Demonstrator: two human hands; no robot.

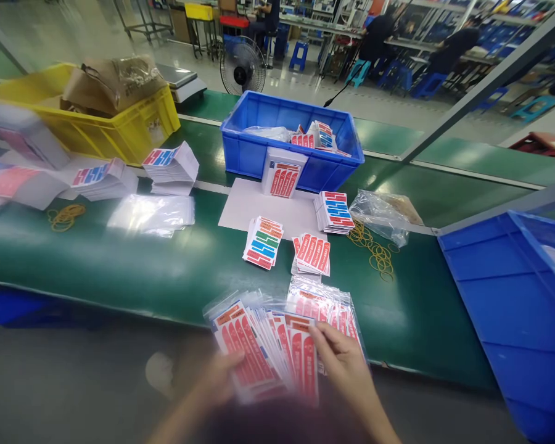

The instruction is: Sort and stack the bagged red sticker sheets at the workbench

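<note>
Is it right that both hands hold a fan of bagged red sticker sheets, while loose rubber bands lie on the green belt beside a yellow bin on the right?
Not quite. In the head view, the bin on the right is blue; the yellow bin stands far left. The rest is right: the left hand and right hand hold the fanned bagged red sticker sheets, and rubber bands lie on the green belt.

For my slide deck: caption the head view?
Both hands fan bagged red sticker sheets over a green conveyor belt.

Card stacks (263, 242) on green belt (176, 271)
</note>
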